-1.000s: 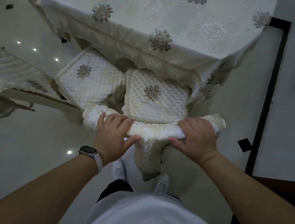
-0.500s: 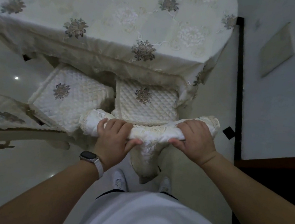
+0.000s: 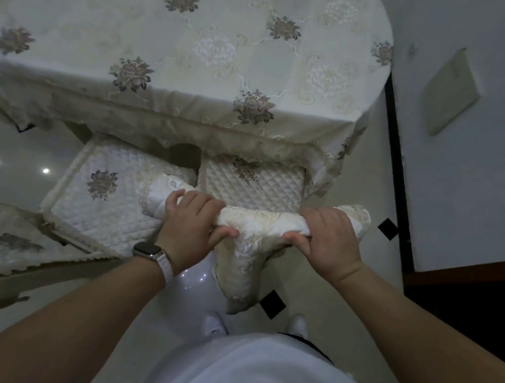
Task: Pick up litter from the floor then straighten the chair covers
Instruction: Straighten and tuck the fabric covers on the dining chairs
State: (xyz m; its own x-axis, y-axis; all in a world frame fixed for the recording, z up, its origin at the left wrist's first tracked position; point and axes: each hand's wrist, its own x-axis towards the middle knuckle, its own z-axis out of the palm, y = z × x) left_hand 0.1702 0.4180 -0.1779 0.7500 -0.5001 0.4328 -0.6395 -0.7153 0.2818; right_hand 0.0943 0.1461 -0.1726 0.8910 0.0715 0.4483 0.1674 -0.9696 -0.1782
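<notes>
The person's left hand and right hand both grip the cream embroidered chair cover, which lies rolled along the top of the chair back. On each hand the fingers curl over the far side and the thumb presses the near side. A flap of the cover hangs down between the hands towards the person's white shoes. The chair's quilted seat cushion is tucked partly under the table, which is draped in a flowered tablecloth. A second quilted seat sits just to the left. A watch is on the left wrist.
</notes>
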